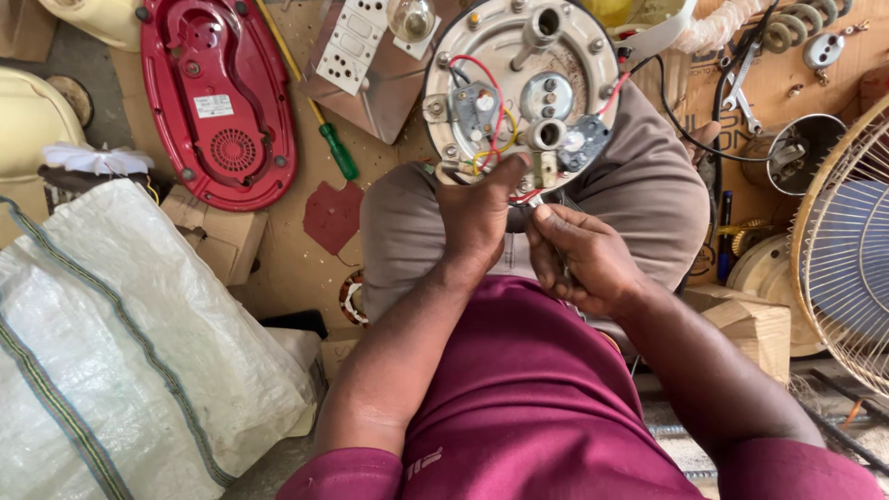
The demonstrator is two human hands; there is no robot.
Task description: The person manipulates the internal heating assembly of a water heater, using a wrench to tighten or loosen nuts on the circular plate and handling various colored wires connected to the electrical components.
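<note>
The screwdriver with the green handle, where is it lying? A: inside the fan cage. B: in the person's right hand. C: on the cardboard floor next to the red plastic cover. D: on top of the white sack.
C: the green-handled screwdriver lies flat on the cardboard floor just right of the red plastic cover, with no hand touching it.

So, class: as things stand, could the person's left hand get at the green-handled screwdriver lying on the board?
Probably yes. The left hand rests on the round metal appliance base on the lap, and the green-handled screwdriver lies just to its left on the cardboard, with nothing lying between them.
</note>
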